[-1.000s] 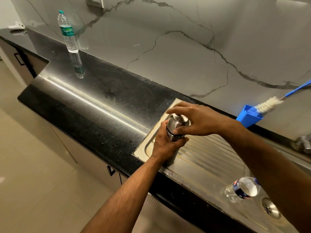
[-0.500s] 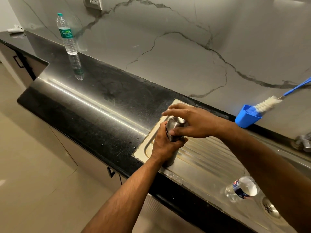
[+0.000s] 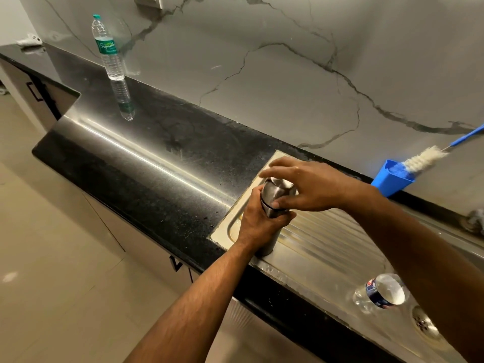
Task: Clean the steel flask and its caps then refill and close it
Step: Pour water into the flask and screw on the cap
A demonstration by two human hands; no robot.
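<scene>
Black polished stone desk (image 3: 146, 163) is carrying the ribbed steel drainboard (image 3: 327, 247), where the upright steel flask (image 3: 272, 224) is standing. Left hand (image 3: 258, 221) is gripping its body; right hand (image 3: 303, 184), re-gripped since before, is pinching the domed steel cap (image 3: 277, 189), probably twisting it.

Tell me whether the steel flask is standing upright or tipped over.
Upright. The steel flask stands on its base on the sink's drainboard, left hand gripping its body, right hand on the cap.
</scene>
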